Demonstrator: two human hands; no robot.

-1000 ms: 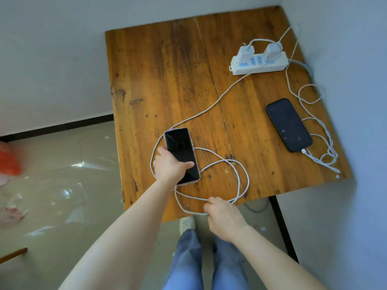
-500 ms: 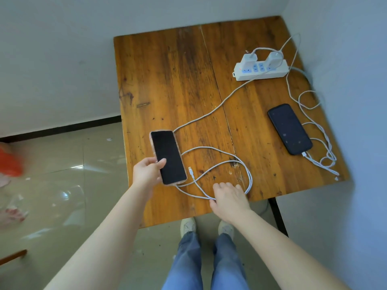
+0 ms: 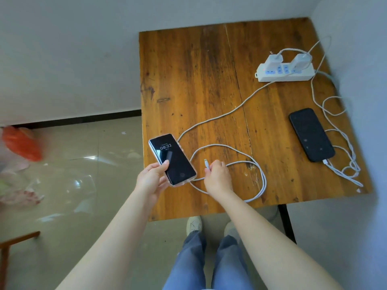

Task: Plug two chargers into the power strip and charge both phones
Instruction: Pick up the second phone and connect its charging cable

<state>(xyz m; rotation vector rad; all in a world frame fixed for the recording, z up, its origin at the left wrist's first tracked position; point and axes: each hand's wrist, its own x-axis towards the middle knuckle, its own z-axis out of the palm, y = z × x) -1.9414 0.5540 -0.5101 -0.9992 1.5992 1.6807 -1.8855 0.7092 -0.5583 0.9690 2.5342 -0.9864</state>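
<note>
On my feed the left hand (image 3: 151,178) is closed around the lower end of a phone in a clear case (image 3: 172,159), thumb lying across the glass, and the phone is lifted off the table edge with its screen lit and reading 08:22. Just beside it, the right hand (image 3: 217,177) pinches the free end of a white cable (image 3: 236,108), the small plug (image 3: 206,163) sticking up above the fingertips and not touching the phone. From that hand I follow the cable in a loose loop over the near part of the wooden table (image 3: 188,80), then away on a long diagonal to the white power strip (image 3: 285,72) at the far right. Two white chargers (image 3: 273,61) stand plugged into the strip, one near each end. Between the strip and the near right corner lies a second phone (image 3: 311,134), flat, screen dark, with another cable (image 3: 343,164) plugged into its near end and piled in tangled coils along the right edge. Below the table edge I see blue trouser legs and light shoes on a tiled floor.
</note>
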